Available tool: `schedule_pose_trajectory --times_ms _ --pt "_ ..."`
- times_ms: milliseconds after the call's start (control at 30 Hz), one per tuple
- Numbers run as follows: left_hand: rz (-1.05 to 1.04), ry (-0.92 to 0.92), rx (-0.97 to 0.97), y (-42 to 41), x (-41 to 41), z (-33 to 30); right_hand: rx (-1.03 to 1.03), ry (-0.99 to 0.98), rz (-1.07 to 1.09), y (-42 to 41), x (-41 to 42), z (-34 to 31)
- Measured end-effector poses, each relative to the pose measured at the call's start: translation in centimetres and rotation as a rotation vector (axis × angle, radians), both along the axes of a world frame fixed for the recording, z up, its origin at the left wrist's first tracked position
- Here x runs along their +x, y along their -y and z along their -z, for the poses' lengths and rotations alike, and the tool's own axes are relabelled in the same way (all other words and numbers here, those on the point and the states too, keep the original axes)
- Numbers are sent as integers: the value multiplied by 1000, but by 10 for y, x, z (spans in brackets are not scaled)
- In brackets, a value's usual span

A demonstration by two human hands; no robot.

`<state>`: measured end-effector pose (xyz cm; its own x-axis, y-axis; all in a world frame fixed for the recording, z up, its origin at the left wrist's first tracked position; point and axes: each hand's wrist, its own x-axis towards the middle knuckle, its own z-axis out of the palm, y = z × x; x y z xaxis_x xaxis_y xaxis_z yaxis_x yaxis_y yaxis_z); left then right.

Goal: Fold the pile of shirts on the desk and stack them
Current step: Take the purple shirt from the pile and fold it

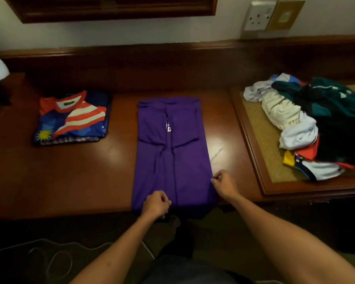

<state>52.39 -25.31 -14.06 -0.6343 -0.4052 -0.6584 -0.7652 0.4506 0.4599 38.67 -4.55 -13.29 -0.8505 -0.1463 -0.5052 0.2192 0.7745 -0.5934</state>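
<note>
A dark wooden desk runs along the wall, and your work sits at its front edge. On the raised tray at the desk's right end, the unfolded pile of shirts waits, well apart from you. At the middle of the front edge lies the purple shirt, both sides already turned in to make 1 long panel, collar toward the wall, hem hanging slightly over the edge. Toward the back left corner rests the folded stack, a flag-print shirt on top. Your left hand has its fingers curled on the hem near the panel's left side; your right hand pinches the panel's right edge a little above the hem.

The hem-to-collar fold looks to come next. Match your 2 grips at the same height on both corners, lift together, lay the hem squarely on the collar line, then smooth the centre creases before carrying it to the stack.
</note>
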Motion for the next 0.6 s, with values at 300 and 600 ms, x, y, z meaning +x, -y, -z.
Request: schedule_pose_trajectory --times_ms 300,600 --pt "-118 -10 110 22 138 61 -188 144 15 -91 144 66" --pt "244 51 26 44 121 161 59 202 -650 -73 89 161"
